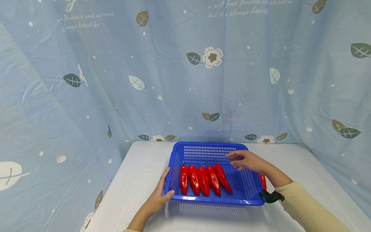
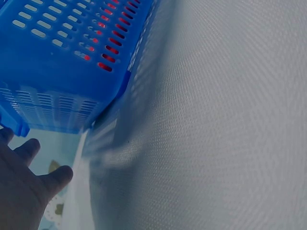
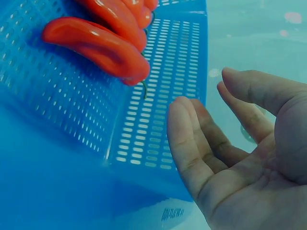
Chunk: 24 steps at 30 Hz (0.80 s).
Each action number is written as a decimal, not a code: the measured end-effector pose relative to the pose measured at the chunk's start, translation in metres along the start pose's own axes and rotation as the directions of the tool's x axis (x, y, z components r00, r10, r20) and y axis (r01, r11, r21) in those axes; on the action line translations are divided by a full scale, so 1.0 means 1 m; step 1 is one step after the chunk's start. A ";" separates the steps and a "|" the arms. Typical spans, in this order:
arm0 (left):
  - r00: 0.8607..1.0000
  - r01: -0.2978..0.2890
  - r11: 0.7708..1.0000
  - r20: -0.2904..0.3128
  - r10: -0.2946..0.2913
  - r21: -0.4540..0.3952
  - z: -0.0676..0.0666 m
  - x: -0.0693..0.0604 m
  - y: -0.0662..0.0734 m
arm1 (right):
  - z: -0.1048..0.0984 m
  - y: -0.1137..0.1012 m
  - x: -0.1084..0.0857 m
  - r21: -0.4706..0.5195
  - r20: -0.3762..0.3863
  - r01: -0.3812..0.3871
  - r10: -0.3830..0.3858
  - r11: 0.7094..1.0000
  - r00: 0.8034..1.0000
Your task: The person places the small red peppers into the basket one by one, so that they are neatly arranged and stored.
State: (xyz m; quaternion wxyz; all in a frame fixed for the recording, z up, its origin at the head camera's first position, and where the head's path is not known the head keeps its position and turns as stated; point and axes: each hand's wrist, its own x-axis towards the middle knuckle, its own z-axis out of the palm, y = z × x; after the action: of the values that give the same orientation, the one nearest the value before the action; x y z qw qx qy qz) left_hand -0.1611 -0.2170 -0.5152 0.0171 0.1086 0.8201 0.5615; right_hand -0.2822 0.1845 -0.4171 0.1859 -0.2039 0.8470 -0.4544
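Observation:
Several glossy red chili peppers (image 1: pixel 203 181) lie side by side in a blue plastic basket (image 1: pixel 214 201), their green stems toward the far wall. My left hand (image 1: pixel 157 195) rests against the basket's left side, thumb by the front left corner. In the left wrist view its fingers (image 2: pixel 58 178) look straight and spread, with part of the hand cut off. Over the basket's right part hovers my right hand (image 1: pixel 246 160), fingers loosely bent and holding nothing. The right wrist view has the nearest pepper (image 3: pixel 103 48) a short way from those fingertips.
Another red pepper (image 1: pixel 262 181) shows partly outside the basket's right wall, half covered by the right forearm. A white table (image 1: pixel 139 174) bears the basket. Behind and beside it hangs a blue curtain (image 1: pixel 174 96) with leaf and flower prints.

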 end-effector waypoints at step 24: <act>1.000 0.003 1.000 0.006 -0.003 -0.015 0.000 0.000 0.000 | -0.028 0.022 -0.020 0.022 -0.136 -0.035 0.037 0.999 0.990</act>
State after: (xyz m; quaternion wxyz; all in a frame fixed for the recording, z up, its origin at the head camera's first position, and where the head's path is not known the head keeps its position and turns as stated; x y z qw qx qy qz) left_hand -0.1609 -0.2170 -0.5152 0.0213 0.1091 0.8160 0.5673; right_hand -0.2833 0.2254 -0.4183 0.1380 -0.1553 0.8567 -0.4722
